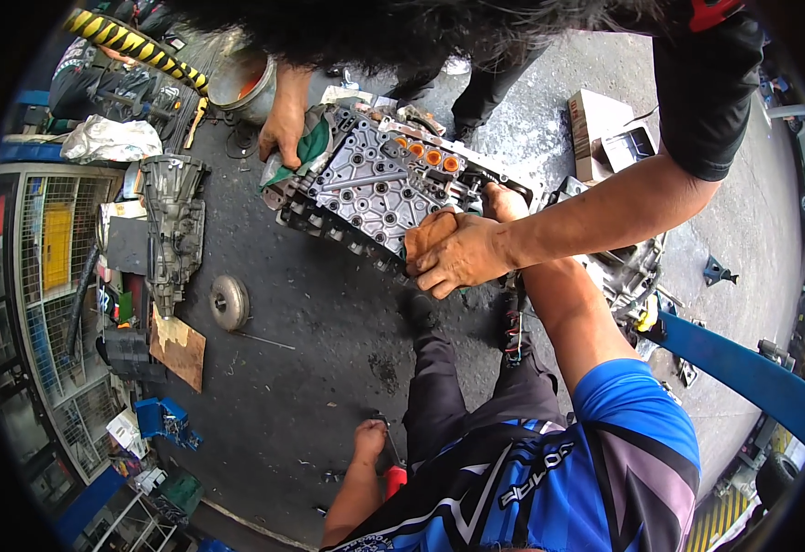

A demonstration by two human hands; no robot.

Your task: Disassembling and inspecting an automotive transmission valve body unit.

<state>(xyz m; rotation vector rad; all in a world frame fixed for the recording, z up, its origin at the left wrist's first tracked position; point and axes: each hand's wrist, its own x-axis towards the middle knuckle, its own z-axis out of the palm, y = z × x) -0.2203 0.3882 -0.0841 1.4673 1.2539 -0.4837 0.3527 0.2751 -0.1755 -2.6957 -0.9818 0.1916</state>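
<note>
A metal valve block (365, 189) is held over the floor (319, 304) by a co-worker's hands (462, 256), through green cloth (313, 144) at its left end and an orange rag (432, 230) at its near-right corner. Its right end is apparently steadied by the right hand (505, 201), fingers hidden; the left hand's (367, 444) look curled, hold unclear. A drop could be caused by slipping cloth.

blue-and-black shirt (549, 488) | large lettering (536, 473) across front | small lettering (376, 545) lower down, unclear
</note>
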